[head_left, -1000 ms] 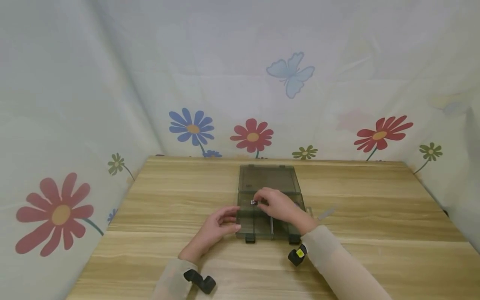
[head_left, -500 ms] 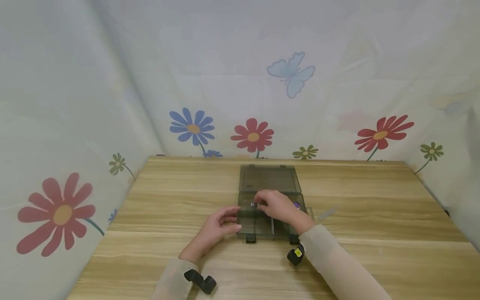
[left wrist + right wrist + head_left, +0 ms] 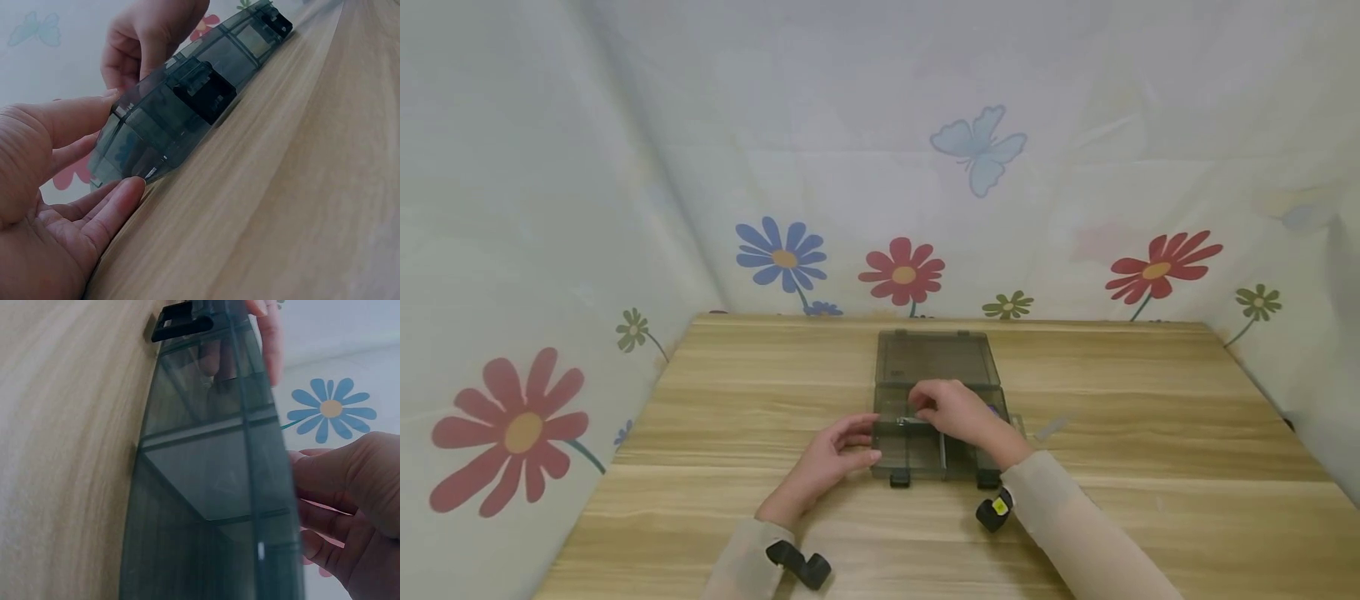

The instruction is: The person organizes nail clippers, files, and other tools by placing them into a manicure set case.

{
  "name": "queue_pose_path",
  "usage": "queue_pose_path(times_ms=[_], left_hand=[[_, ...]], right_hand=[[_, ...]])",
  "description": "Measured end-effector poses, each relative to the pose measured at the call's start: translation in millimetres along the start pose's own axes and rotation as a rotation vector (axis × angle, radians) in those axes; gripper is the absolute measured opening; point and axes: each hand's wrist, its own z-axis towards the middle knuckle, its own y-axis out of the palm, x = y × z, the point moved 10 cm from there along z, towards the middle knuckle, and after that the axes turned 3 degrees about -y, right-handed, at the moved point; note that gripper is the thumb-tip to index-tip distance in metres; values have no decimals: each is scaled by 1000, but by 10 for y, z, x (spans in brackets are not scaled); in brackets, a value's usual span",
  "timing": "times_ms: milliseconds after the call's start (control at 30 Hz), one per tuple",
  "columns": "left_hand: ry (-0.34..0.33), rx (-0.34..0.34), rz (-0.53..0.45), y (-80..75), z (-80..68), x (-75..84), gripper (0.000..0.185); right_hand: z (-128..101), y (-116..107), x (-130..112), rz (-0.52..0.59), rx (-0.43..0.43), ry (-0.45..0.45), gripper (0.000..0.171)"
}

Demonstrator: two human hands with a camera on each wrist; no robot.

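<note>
A dark see-through compartment box (image 3: pixel 887 475) lies on the table, its lid (image 3: pixel 936 358) folded back. My left hand (image 3: pixel 829 458) rests against the box's left side, with thumb and fingers fairly straight; its fingertips touch the wall in the left wrist view. My right hand (image 3: pixel 955 410) reaches over the middle of the box, its fingers bent and close together. A small shiny piece (image 3: pixel 901 421) shows faintly in a left compartment beside the right fingertips; its kind is too small to make out. Whether the fingers still pinch it is hidden, also in the right wrist view, where the box wall stands in front.
Part of a purple item (image 3: pixel 994 409) shows in the box's right side. A flat pale grey strip (image 3: pixel 1051 428) lies on the wooden table (image 3: pixel 760 375) to the right of the box. Two black latches (image 3: pixel 900 478) stick out at the box's front. A flowered cloth (image 3: pixel 1000 183) hangs behind.
The small shiny piece has sunk from the right fingertips down into the left compartment and shows less. The right hand has barely shifted. The left hand has stayed at the box's side.
</note>
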Motion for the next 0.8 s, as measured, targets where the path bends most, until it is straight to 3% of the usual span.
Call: queue_pose_path(times_ms=[200,367,600,800], left_hand=[[22,29,13,-54,104,-237,59],[15,31,10,-62,113,-264,58],[13,28,5,-68,117,-257,58],[12,16,-2,-43,57,-119,57]], right_hand=[[-73,-76,-45,38,16,-36,20],[-155,-164,-69,45,48,-95,21],[-287,-345,-55,33,121,-157,20],[-380,-466,106,82,138,-101,20]])
